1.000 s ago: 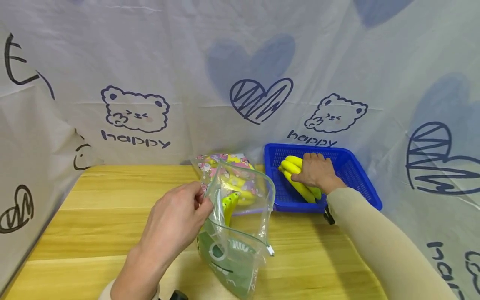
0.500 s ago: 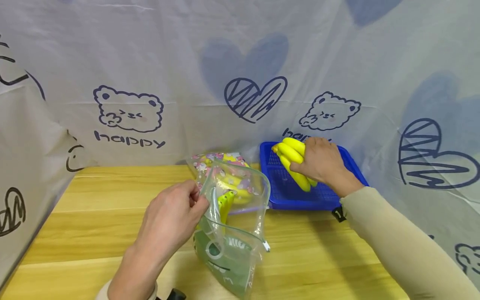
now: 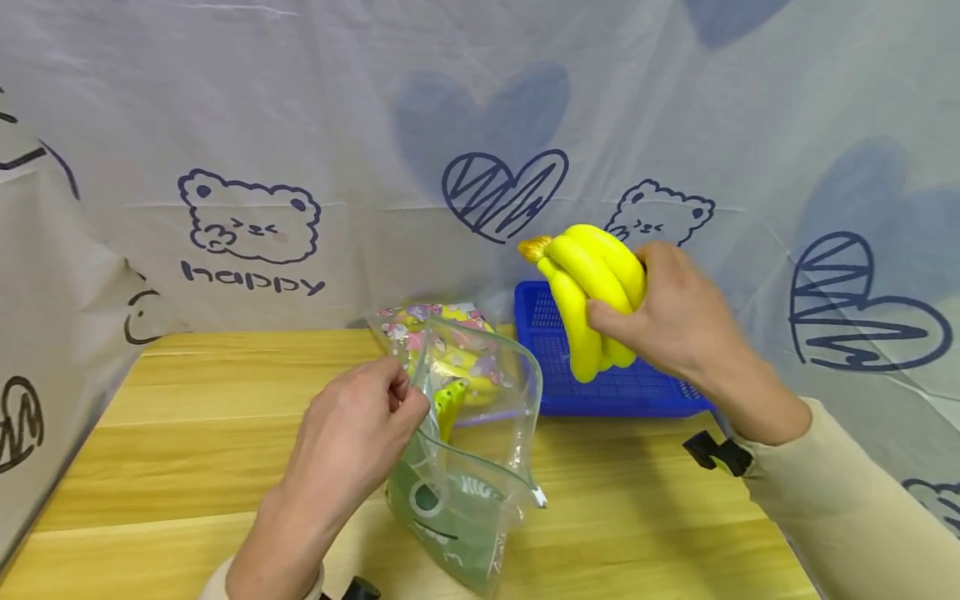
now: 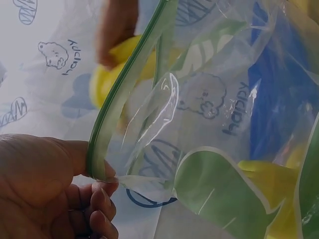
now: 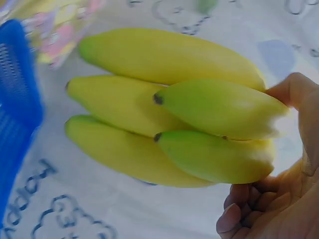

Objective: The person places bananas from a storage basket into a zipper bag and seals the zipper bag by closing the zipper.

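My left hand (image 3: pixel 352 433) pinches the upper edge of a clear zip bag (image 3: pixel 457 521) with a green face print, its mouth spread apart. A spotted yellow-green piece (image 3: pixel 449 408), apparently banana-shaped, shows inside it. In the left wrist view, thumb and fingers grip the green zip strip (image 4: pixel 122 94). Raised over the blue basket is a bunch of bananas (image 3: pixel 592 267), gripped by my right hand (image 3: pixel 686 312) with the thumb across the front and the stem pointing left. Several green-tipped bananas (image 5: pixel 134 55) fill the right wrist view, the palm at their right end.
Behind the bags' and hands' area stands the blue plastic basket (image 3: pixel 543 396) at the table's back right. A flower-patterned clear bag (image 3: pixel 408 321) with yellow fruit lies behind the green one. The wooden table (image 3: pixel 225 392) meets a printed curtain (image 3: pixel 352 108) at the back.
My right hand has lifted the banana bunch up out of the blue basket and tilted it. The left hand keeps its pinch on the bag with little movement.
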The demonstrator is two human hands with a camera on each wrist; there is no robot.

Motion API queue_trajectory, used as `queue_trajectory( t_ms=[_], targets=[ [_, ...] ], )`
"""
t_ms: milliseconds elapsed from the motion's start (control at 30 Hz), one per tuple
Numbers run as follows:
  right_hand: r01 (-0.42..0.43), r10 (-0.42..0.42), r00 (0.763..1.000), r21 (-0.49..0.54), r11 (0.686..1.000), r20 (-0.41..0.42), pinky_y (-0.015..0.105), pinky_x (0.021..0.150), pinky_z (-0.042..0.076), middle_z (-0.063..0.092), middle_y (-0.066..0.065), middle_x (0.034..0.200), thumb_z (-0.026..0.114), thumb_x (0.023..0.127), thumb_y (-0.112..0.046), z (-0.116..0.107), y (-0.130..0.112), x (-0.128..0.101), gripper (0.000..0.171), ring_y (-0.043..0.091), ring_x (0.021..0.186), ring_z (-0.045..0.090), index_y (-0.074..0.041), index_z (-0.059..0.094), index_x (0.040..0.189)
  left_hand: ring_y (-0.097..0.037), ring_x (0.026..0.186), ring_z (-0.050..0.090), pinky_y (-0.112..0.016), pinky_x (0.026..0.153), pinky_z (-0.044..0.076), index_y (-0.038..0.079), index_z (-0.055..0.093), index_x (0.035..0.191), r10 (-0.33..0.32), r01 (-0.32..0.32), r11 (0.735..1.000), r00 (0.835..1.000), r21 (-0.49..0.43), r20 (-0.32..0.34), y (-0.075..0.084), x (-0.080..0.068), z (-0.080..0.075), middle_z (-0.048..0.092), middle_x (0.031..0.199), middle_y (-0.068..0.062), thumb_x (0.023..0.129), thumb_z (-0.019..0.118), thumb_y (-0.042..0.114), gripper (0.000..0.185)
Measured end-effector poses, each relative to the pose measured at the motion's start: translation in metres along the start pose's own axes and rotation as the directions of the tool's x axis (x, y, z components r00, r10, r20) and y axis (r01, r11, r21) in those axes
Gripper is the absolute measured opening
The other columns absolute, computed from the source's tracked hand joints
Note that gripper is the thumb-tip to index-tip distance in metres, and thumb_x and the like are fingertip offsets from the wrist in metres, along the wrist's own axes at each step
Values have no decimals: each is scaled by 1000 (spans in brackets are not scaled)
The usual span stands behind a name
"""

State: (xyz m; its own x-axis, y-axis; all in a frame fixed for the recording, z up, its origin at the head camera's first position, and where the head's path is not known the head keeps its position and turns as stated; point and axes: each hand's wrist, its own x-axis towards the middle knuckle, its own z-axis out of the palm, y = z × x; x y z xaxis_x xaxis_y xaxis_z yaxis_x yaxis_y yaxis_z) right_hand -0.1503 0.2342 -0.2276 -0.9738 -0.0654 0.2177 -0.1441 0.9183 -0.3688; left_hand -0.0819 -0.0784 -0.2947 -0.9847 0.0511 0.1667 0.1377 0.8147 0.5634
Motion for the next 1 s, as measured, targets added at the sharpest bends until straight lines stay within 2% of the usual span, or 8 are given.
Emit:
queue_trajectory(
  t_ms=[133,300,400,467,633,800,1000],
  targets=[
    [-6,18,997,157,988,-72,38,70,51,60,17,112,73,92,-49,-18,-18,-15,69,32,90,60,-1,49,135,-19,65,51,-34,59,40,18,56,76,13,-13,1000,1000,-5,-6,2,1,3,54,70,-1,89,57,17,13],
    [69,-9,981,305,950,-194,25,65,49,65,13,106,73,93,-44,-26,-42,-31,56,26,86,61,-5,55,129,-19,63,51,-34,59,40,17,56,75,22,-23,999,1000,-23,-22,5,1,6,54,69,-1,87,57,16,13],
    [103,-38,979,327,940,-199,27,67,50,66,11,102,73,92,-44,-19,-54,-39,53,24,85,60,-6,57,124,-19,62,51,-33,57,40,17,56,75,22,-23,999,999,-31,-25,6,1,6,54,69,-1,89,58,16,14],
    [103,-55,987,336,936,-149,30,69,54,66,10,103,74,92,-46,-9,-60,-43,55,23,85,63,-6,55,125,-19,62,51,-33,56,40,16,57,75,22,-23,999,999,-41,-26,6,2,7,55,69,-1,90,58,16,15],
    [69,-74,997,292,954,6,34,70,57,64,7,104,76,89,-53,24,-67,-54,63,22,85,64,-8,54,128,-19,60,50,-33,54,40,14,57,77,9,-11,998,1000,-64,-21,5,2,6,54,69,-3,94,56,16,17],
    [95,-107,993,201,975,50,32,66,52,63,3,97,80,86,-59,45,-66,-66,65,18,79,59,-10,58,122,-21,60,49,-34,55,39,13,54,78,-35,32,996,999,-81,-25,2,2,5,51,68,-5,95,52,17,18],
    [177,-184,979,76,981,93,29,60,48,61,-1,88,83,83,-61,49,-72,-75,63,14,72,55,-11,61,112,-24,64,51,-35,58,40,11,52,83,-87,81,991,995,-103,-56,-2,2,4,50,70,-6,99,48,19,19]
  ],
)
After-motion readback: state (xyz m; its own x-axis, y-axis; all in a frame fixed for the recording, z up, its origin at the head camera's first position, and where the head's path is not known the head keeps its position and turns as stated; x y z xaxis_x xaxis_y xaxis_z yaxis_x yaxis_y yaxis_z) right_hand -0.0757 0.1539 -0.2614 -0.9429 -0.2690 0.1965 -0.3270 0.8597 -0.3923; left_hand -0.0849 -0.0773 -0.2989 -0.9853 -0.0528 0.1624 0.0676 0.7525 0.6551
